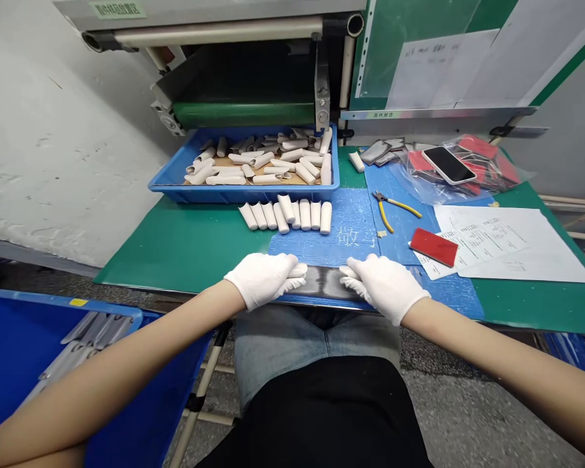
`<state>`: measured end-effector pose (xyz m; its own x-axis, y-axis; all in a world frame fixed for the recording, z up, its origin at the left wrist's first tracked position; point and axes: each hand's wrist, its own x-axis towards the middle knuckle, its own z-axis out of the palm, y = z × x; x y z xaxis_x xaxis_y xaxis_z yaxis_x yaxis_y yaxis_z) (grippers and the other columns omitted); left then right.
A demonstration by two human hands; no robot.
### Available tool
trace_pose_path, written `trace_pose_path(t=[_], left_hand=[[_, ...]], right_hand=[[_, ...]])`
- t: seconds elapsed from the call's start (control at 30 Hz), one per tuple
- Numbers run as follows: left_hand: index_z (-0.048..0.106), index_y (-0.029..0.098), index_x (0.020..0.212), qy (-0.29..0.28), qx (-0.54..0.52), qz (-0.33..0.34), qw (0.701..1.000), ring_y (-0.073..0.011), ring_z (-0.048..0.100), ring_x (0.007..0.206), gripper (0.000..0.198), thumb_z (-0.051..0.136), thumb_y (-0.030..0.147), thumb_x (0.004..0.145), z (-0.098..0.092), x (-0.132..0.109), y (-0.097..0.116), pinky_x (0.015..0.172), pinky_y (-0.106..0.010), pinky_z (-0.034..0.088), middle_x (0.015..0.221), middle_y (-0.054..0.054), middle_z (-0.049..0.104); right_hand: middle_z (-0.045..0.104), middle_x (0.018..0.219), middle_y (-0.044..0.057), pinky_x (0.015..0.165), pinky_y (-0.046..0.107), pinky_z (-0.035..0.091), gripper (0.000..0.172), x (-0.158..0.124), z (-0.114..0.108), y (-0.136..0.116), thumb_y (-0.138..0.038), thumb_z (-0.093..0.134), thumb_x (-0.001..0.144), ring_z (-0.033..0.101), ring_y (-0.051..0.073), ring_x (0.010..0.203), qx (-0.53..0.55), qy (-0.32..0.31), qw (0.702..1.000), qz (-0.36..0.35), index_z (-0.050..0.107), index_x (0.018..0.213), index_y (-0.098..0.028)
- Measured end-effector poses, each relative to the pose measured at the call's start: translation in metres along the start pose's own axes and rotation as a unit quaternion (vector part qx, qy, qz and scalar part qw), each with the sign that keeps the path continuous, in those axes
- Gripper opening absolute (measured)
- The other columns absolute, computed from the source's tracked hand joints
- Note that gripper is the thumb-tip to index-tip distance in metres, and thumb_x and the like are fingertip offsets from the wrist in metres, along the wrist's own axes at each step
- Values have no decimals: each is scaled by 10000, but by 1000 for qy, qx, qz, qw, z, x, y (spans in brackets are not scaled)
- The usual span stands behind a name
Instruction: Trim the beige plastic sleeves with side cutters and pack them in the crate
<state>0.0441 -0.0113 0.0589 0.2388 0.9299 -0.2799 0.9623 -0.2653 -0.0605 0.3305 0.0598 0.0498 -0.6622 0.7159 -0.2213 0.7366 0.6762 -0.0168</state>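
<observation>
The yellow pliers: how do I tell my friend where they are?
Start at the green workbench. On its right lies a blue cutting mat, and on it sit pliers with yellow handles. They are the only yellow tool, up and left of a red card.

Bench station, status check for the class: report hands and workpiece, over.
Gloved left grip and right grip on the ends of dark strip. Strip on blue mat, at bench edge. White rolls beyond, not touching.
</observation>
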Motion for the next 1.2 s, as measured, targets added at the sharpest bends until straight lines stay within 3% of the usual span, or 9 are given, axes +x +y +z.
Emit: trace_pose_path(t=[0.1,0.17,0.4,0.57,0.67,0.83,1.0,1.13,1.2], left_hand=[[662,192,1094,12,28,34,999,-311,755,888,526,293,566,1113,10,0,3,709,-352,482,995,-153,749],[667,202,1122,13,34,40,999,-298,750,864,555,275,595,1111,15,-1,4,681,-337,456,964,-143,752],[666,256,1264,-5,57,34,998,-324,748,800,526,362,645,1083,-8,17,7,691,-357,433,975,-140,790],[723,238,1134,-89,60,77,991,-324,733,792,451,466,602,1063,-29,20,6,754,-380,448,848,-132,769],[699,236,1192,-73,71,93,990,-320,740,799,460,456,603,1059,-34,21,10,726,-365,446,867,-142,777],[700,252,1148,-91,105,103,985,-312,741,727,470,392,599,1074,-36,16,12,628,-326,417,812,-121,773],[707,252,1142,-101,95,83,987,-309,744,716,467,401,597,1074,-31,4,12,637,-327,431,827,-132,782],[679,253,1230,-43,91,68,993,-314,756,747,479,378,596,1086,-26,2,14,629,-321,427,905,-143,798],[680,263,1225,-51,89,67,992,-307,757,748,473,374,596,1086,-25,2,15,629,-318,433,910,-131,801]], right_hand=[[679,1047,157,688,357,440,510,-4,7,-9,-561,320,1127,703,318,907,-49,-9,999,-11,663,1118,-184],[695,1067,155,669,354,444,504,-7,9,-12,-539,307,1134,714,301,873,-44,-23,998,-24,651,1154,-171],[787,1104,169,685,401,497,562,12,-19,-27,-466,337,1130,773,361,899,-29,-67,996,-56,400,1634,-225],[800,1031,202,725,436,498,505,15,-40,-25,-349,398,1111,774,392,936,-87,-130,984,-86,538,1573,-198],[799,1077,204,753,431,500,518,17,-46,-28,-268,372,1103,771,372,990,-95,-125,981,-110,527,1593,-209],[801,1039,205,763,428,508,401,18,-52,-37,-310,444,1082,767,371,1008,-98,-144,978,-117,726,1338,-182],[801,1049,195,751,411,507,395,15,-54,-42,-296,435,1086,771,358,998,-95,-145,976,-131,721,1338,-191],[802,1020,192,763,415,514,420,15,-51,-39,-384,444,1099,774,354,981,-88,-132,980,-120,703,1379,-208],[801,1005,194,754,417,517,420,15,-48,-37,-400,456,1092,775,360,969,-91,-134,980,-118,719,1351,-199]])
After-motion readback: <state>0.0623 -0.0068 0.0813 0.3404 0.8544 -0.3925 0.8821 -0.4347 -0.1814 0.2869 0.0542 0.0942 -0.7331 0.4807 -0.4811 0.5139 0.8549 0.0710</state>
